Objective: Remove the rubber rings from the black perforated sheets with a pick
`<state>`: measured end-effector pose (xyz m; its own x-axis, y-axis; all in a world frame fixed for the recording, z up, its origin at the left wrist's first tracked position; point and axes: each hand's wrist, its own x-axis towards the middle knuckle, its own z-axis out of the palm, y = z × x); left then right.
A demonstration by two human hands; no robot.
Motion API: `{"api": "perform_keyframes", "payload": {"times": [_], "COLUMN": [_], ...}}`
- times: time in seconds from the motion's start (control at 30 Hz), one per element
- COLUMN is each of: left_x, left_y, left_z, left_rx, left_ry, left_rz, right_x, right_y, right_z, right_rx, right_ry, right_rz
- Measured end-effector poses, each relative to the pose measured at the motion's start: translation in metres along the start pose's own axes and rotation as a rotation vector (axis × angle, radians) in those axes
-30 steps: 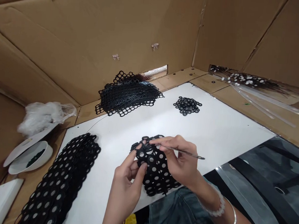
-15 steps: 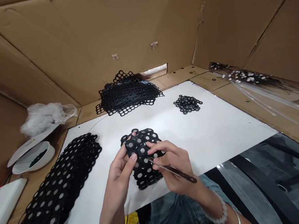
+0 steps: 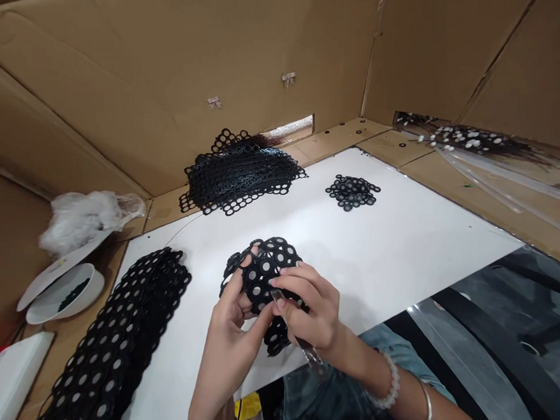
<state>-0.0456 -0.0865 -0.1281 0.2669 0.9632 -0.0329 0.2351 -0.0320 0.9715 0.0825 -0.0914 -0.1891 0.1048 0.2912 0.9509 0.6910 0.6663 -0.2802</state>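
A black sheet of joined rings point(image 3: 277, 254) with pale round centres is held up, bunched and curved, over the white board point(image 3: 367, 261). My left hand point(image 3: 232, 341) is closed on its left side, fingers behind and thumb in front. On its right side lie the fingertips of my right hand point(image 3: 319, 305), which is closed round slim metal tweezers point(image 3: 309, 353). Their tip is close to my left thumb, at the sheet's surface. The sheet's lower part hangs below, partly hidden by my hands.
A long stack of similar ring sheets point(image 3: 113, 333) lies at left, a pile of open ring mesh point(image 3: 239, 175) behind, and loose rings point(image 3: 352, 192) at back right. White bowl point(image 3: 89, 292) and plastic bag point(image 3: 85, 215) stand left. Cardboard walls point(image 3: 176, 55) enclose the board.
My right hand has turned, and the tweezers now point more steeply, their back end lower. My left thumb has shifted right across the sheet, which is tilted differently.
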Motion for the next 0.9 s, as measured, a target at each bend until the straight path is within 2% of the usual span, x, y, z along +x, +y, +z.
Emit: {"api": "perform_keyframes", "payload": {"times": [0.1, 0.17, 0.3, 0.43, 0.5, 0.6, 0.67, 0.9], "left_x": [0.001, 0.003, 0.006, 0.005, 0.004, 0.006, 0.008, 0.008], "left_y": [-0.002, -0.003, -0.004, -0.003, -0.003, -0.002, -0.002, -0.001], "left_z": [0.001, 0.002, 0.006, 0.007, 0.006, 0.005, 0.005, 0.004], "left_rx": [-0.039, -0.108, -0.173, -0.145, -0.15, -0.188, -0.229, -0.244], "left_ry": [-0.002, -0.014, -0.028, -0.075, -0.071, -0.051, -0.062, -0.057], "left_rz": [-0.012, -0.054, -0.108, -0.128, -0.127, -0.119, -0.128, -0.142], "right_x": [0.003, 0.007, 0.015, 0.019, 0.023, 0.028, 0.029, 0.019], "right_y": [0.0, -0.002, -0.002, 0.002, 0.002, 0.0, -0.002, -0.002], "right_z": [-0.003, -0.007, -0.01, -0.014, -0.017, -0.023, -0.025, -0.019], "right_rx": [0.15, 0.281, 0.475, 0.494, 0.511, 0.494, 0.438, 0.307], "right_ry": [-0.046, -0.037, 0.068, 0.181, 0.124, -0.085, -0.164, -0.188], "right_rz": [0.095, 0.219, 0.45, 0.595, 0.583, 0.418, 0.321, 0.233]}}
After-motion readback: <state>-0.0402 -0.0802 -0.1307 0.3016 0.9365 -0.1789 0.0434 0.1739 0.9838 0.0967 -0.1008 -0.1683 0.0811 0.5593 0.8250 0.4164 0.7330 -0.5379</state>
